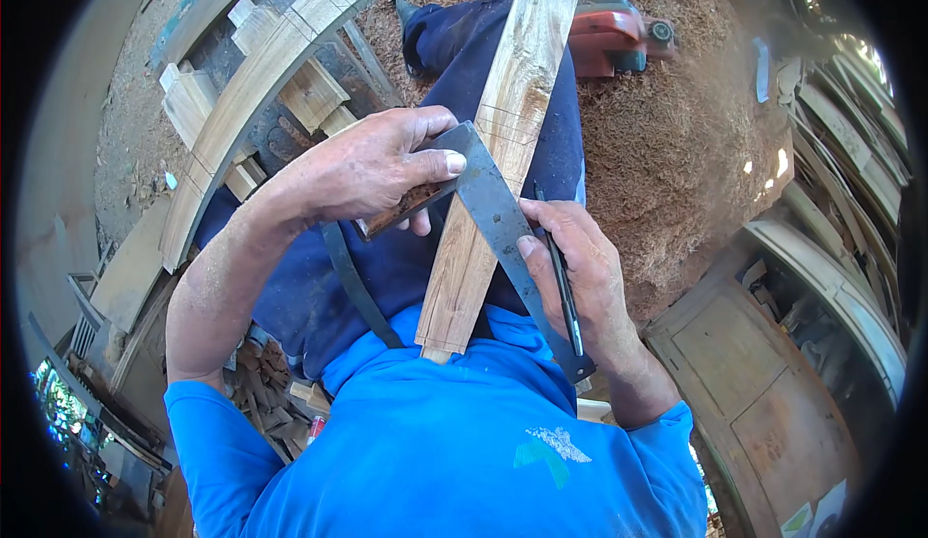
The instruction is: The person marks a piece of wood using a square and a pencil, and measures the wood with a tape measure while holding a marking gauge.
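Note:
My left hand (387, 166) is closed round the wooden stock of a try square (495, 211), its thumb near the corner where stock and metal blade meet. The grey blade slants down to the right, across a long wooden board (515, 88) that lies lengthwise over my lap. Pencil lines cross the board's face, and a narrow tenon shows at its near end. In my right hand (580, 262) is a slim dark pen (564, 291), its lower end pointing toward me. The thumb and fingertips of that hand rest at the blade's edge.
Curved, marked wooden pieces (290, 40) lie at the left over other cut blocks. A red power tool (619, 37) sits on the sawdust (667, 171) beyond my leg. Wooden panels (764, 383) and stacked strips (841, 171) are at the right.

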Action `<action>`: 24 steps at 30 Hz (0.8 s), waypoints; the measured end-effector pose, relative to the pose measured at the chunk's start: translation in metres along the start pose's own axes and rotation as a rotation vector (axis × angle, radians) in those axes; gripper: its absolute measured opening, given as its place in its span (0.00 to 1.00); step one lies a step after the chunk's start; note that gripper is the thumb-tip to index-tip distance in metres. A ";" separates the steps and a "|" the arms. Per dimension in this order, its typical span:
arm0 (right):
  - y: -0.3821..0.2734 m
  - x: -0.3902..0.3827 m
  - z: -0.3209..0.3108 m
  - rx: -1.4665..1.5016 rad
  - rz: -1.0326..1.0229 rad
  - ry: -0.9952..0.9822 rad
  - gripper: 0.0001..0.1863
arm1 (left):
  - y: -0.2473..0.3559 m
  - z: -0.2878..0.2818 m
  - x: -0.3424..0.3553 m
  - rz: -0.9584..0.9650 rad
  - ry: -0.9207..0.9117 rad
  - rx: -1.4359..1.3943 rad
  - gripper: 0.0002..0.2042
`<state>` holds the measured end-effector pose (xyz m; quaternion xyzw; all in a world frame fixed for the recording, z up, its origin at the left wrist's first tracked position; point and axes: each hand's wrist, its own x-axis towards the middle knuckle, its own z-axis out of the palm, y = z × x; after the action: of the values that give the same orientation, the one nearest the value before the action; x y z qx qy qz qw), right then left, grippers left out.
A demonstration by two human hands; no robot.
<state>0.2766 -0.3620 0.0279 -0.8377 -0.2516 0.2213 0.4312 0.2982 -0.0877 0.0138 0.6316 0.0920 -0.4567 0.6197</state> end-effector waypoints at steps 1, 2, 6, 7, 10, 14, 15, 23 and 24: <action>-0.001 0.000 -0.001 0.002 0.014 -0.006 0.17 | 0.000 0.000 0.000 0.001 0.003 0.011 0.17; -0.001 0.000 -0.001 0.003 0.028 -0.012 0.17 | 0.000 0.000 0.001 0.001 0.005 0.023 0.17; -0.002 0.004 -0.003 0.039 0.066 -0.039 0.17 | -0.002 -0.002 0.003 0.014 0.003 -0.018 0.17; -0.010 0.009 -0.009 0.081 0.157 -0.097 0.16 | 0.000 -0.003 0.003 0.010 0.000 0.047 0.17; -0.009 0.008 -0.008 0.415 0.424 -0.206 0.12 | 0.005 -0.011 0.006 0.017 -0.046 0.151 0.20; -0.004 0.004 -0.014 0.642 0.419 -0.128 0.06 | -0.040 -0.024 0.015 -0.092 0.087 -0.176 0.41; -0.006 0.004 -0.017 0.651 0.404 -0.046 0.07 | -0.044 -0.020 0.014 -0.033 -0.033 -0.439 0.43; 0.010 0.016 -0.035 0.322 -0.136 0.392 0.12 | -0.063 0.044 -0.005 0.255 0.083 -0.611 0.33; 0.012 0.015 -0.035 0.314 -0.147 0.398 0.11 | -0.064 0.054 -0.005 0.307 0.134 -0.598 0.36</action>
<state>0.3115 -0.3800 0.0339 -0.7672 -0.1845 0.0568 0.6116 0.2271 -0.1189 -0.0174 0.4570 0.1662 -0.2682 0.8316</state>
